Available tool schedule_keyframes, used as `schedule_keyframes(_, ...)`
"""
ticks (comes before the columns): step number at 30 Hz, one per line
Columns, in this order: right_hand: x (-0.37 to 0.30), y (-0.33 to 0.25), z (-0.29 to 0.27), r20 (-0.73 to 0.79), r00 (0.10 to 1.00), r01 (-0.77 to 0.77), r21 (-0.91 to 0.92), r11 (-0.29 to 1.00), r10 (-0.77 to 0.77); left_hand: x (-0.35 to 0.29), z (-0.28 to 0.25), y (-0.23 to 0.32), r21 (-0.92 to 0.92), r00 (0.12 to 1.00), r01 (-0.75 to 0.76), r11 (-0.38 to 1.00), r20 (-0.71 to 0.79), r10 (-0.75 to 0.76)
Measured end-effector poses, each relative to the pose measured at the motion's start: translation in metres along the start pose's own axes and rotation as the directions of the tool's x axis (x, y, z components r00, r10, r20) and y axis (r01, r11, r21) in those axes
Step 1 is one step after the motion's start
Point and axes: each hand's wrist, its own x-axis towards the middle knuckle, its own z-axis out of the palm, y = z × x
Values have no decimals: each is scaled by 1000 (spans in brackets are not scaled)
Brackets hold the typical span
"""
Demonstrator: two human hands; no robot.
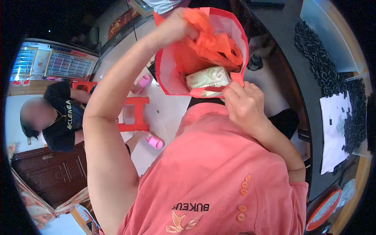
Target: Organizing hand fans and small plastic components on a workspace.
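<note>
**Two hands at work in a red-rimmed bag [168,72]**

The bag gapes open at the upper centre of the frame, its pale inner walls showing. Inside it, near the lower edge of the opening, lies a white and pale green pack [207,77]. Above the pack, crumpled orange plastic [215,47] fills much of the bag.

The left hand [178,28] reaches over the bag's upper left rim and grips the orange plastic; its fingers are blurred and partly covered by the film. The right hand [246,102], just right of centre, pinches the bag's near rim between bent fingers, close beside the pack.

Below the bag, a pink shirt [219,152] spans the lower centre. A red stool [140,113] stands left of centre, with a pink slipper [155,141] on the floor just below it. Another person [62,117] sits at the left. Along the right side, a dark desk [309,92] carries many small black pieces [315,58] and a white sheet [331,141].
</note>
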Motion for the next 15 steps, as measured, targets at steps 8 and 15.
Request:
schedule_keyframes(8,11,11,-3,-150,978,-146,17,989,147,22,-51,39,-910,941,-235,341,-126,313)
schedule_keyframes(15,18,19,-24,-263,949,-167,50,985,174,-1,-64,109,-788,913,-408,460,-358,197)
